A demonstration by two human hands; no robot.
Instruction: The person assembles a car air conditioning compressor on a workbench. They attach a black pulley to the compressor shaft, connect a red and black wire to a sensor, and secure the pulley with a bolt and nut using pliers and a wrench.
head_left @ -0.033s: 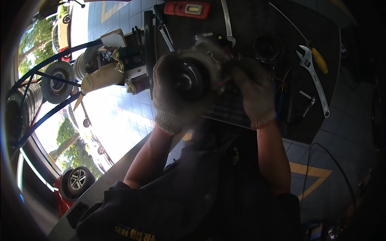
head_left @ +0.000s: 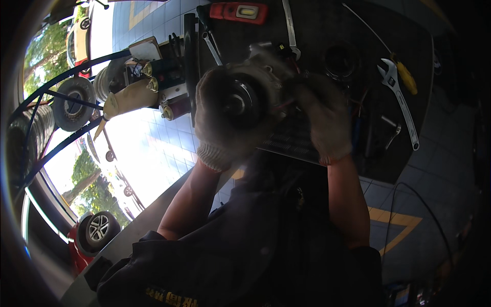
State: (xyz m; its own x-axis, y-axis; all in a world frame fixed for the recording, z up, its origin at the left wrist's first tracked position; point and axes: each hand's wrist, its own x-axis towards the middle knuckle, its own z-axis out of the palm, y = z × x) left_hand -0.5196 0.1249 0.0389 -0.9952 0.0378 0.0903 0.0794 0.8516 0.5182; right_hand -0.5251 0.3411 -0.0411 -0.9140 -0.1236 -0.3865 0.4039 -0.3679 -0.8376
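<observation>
Both my hands wear pale knitted work gloves. My left hand [head_left: 212, 115] is wrapped round the left side of a car compressor [head_left: 269, 71], a grey metal body with a round black pulley [head_left: 239, 104] facing up toward me. At its right side my right hand [head_left: 325, 115] has its fingers closed close to the housing. A thin red piece [head_left: 284, 105] shows by those fingertips; shadow and haze hide what they grip. A black ring-shaped part [head_left: 340, 61] lies on the dark bench top just beyond my right hand.
An adjustable wrench [head_left: 400, 102], a yellow-handled screwdriver [head_left: 406, 77] and a small socket tool [head_left: 393, 130] lie at the right. Beyond the compressor are a spanner [head_left: 290, 28] and a red work lamp [head_left: 238, 13]. A blue-framed rack [head_left: 76, 60] with bottles stands left.
My right hand has shifted very slightly at the compressor's side. Otherwise everything holds its place.
</observation>
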